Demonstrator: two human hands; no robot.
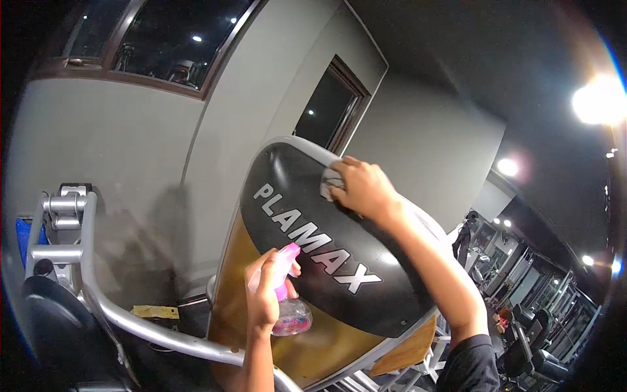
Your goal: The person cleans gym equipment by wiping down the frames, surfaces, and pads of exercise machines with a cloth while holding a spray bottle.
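Head view: your left hand [271, 287], toward six o'clock, is wrapped around the pink-topped spray bottle [291, 313], in front of the PLAMAX panel [333, 251]. Your right hand [364, 186], near one o'clock, presses a grey cloth [332, 184] to the panel's dark upper part (close to its pale rim). Your hands are well apart. A silver tubular frame [140, 326] curves around seven o'clock.

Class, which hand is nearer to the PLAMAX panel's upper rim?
Right. The right hand, holding a cloth, is beside the upper rim; the left hand, with a spray bottle, is lower.
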